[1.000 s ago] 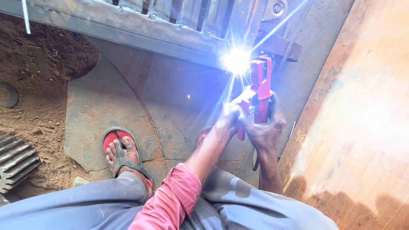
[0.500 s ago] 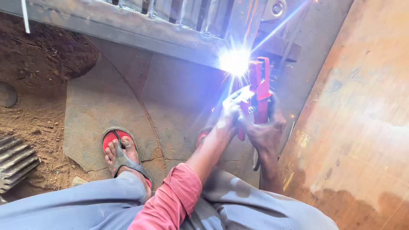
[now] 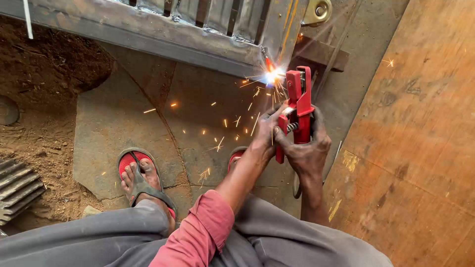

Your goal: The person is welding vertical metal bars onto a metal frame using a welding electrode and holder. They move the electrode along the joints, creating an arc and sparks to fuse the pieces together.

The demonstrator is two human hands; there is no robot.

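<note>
Both my hands hold a red welding electrode holder [image 3: 299, 101] at centre right. My left hand [image 3: 267, 131] steadies its lower jaw from the left. My right hand [image 3: 307, 148] wraps the handle from below. The holder's tip points up at a bright welding spark [image 3: 272, 75] on the lower corner of a grey steel gate frame [image 3: 163, 37]. Orange sparks scatter down over the stone floor [image 3: 118, 118].
My left foot in a red sandal [image 3: 141, 180] rests on the stone slab; the other sandal [image 3: 236, 157] shows behind my arm. A large rusty-brown sheet [image 3: 415, 148] fills the right side. Bare soil [image 3: 44, 99] and a ribbed metal part [image 3: 15, 190] lie left.
The blinding white arc flare has shrunk to a small spark with scattered orange sparks. My hands and the holder have stayed in nearly the same place.
</note>
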